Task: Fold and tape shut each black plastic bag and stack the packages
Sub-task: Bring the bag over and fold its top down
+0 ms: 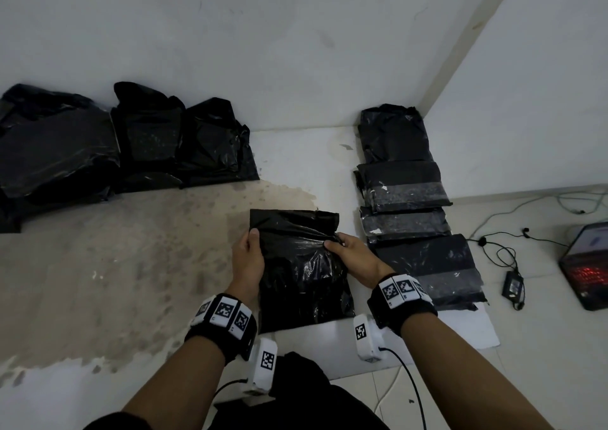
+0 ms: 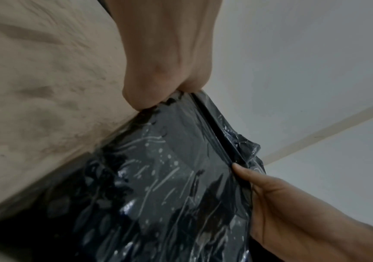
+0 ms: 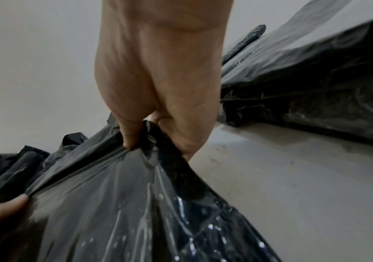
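Black plastic bag (image 1: 297, 265) lies on the floor (image 1: 138, 265) before the person, beside the taped packages (image 1: 414, 206). Left hand (image 1: 248, 258) and right hand (image 1: 353, 260) pinch its side edges. Best pull both sides taut, then crease the top flap straight over.

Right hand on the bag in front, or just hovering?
Touching. The right wrist view shows the right hand with thumb and fingers pinching a gathered fold of the bag.
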The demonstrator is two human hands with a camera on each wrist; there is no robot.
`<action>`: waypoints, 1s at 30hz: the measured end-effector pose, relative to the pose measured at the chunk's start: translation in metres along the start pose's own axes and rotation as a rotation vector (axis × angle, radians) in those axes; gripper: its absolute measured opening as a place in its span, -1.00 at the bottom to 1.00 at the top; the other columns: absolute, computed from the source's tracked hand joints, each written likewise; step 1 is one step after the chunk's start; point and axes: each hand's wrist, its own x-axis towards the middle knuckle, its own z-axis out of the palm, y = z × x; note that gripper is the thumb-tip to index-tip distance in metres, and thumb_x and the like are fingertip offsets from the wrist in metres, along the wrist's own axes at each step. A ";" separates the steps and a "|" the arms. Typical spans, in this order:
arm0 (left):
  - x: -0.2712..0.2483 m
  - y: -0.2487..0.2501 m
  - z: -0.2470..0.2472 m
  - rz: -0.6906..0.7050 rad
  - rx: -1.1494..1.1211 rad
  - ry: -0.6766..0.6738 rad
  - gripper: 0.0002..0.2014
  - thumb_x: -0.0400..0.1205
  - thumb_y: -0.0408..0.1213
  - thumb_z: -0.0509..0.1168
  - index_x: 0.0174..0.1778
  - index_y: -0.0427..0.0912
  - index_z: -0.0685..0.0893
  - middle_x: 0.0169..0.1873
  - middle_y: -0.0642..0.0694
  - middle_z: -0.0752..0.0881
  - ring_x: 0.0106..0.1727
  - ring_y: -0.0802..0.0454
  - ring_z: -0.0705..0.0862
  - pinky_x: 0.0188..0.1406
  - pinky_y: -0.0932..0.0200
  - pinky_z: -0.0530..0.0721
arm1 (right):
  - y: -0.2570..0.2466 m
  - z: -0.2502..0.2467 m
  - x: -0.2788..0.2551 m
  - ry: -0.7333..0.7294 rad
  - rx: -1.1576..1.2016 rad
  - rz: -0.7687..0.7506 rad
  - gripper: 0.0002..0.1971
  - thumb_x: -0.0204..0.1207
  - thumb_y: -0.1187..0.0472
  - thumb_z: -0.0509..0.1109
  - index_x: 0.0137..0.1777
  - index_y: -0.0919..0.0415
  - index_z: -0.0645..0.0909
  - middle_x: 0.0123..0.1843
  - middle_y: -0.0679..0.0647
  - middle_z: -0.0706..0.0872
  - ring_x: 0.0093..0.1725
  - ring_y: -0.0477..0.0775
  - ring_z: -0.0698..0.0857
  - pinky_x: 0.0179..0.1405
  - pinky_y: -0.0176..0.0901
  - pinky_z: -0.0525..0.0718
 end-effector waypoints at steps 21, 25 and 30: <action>-0.003 0.015 0.007 0.019 0.071 -0.061 -0.40 0.63 0.18 0.37 0.48 -0.11 0.49 0.28 -0.01 0.67 0.30 0.01 0.64 0.25 0.15 0.59 | -0.066 0.001 -0.009 0.157 -0.082 -0.317 -0.67 0.77 0.08 0.33 0.07 0.39 0.74 -0.05 0.30 0.80 -0.13 0.11 0.77 -0.17 -0.03 0.80; -0.005 0.008 0.009 0.098 0.195 -0.134 -0.27 0.56 0.07 0.51 0.56 -0.14 0.39 0.34 0.01 0.63 0.35 0.02 0.62 0.25 0.24 0.59 | -0.067 -0.008 -0.010 0.156 -0.081 -0.275 -0.68 0.76 0.10 0.34 0.03 0.38 0.75 -0.07 0.20 0.82 -0.16 0.16 0.79 -0.21 0.01 0.81; -0.007 0.011 0.012 0.218 0.231 -0.132 -0.43 0.52 -0.12 0.60 0.34 -0.15 0.48 0.00 0.22 0.65 -0.06 0.45 0.65 -0.16 0.65 0.53 | -0.062 -0.027 0.008 0.266 -0.163 -0.280 -0.79 0.68 0.20 0.44 -0.08 0.31 0.82 -0.07 0.26 0.86 -0.10 0.17 0.80 0.05 0.24 0.80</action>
